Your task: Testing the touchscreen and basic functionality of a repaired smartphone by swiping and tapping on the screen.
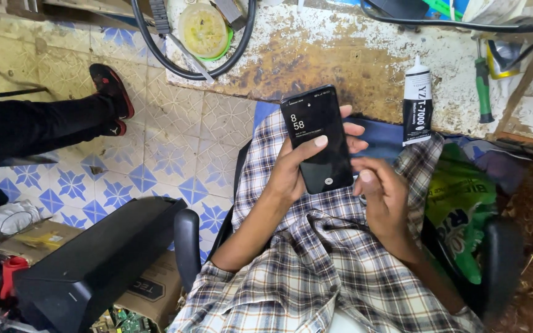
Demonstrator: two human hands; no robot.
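Observation:
A black smartphone (pixel 318 137) with its screen lit is held upright over my lap in my left hand (pixel 291 169), the thumb resting across the glass and the fingers wrapped behind its right edge. My right hand (pixel 385 197) hovers just to the right of the phone's lower corner, fingers loosely curled and holding nothing. I sit in a chair, wearing a plaid shirt (pixel 316 271).
A worn, rust-stained workbench (pixel 340 49) lies ahead with a black glue tube (pixel 417 102), a green-handled screwdriver (pixel 483 86), a cable loop (pixel 192 68) and a yellowish lid (pixel 202 28). Another person's leg and shoe (pixel 112 92) are at left. A black box (pixel 94 259) sits lower left; a green bag (pixel 461 209) at right.

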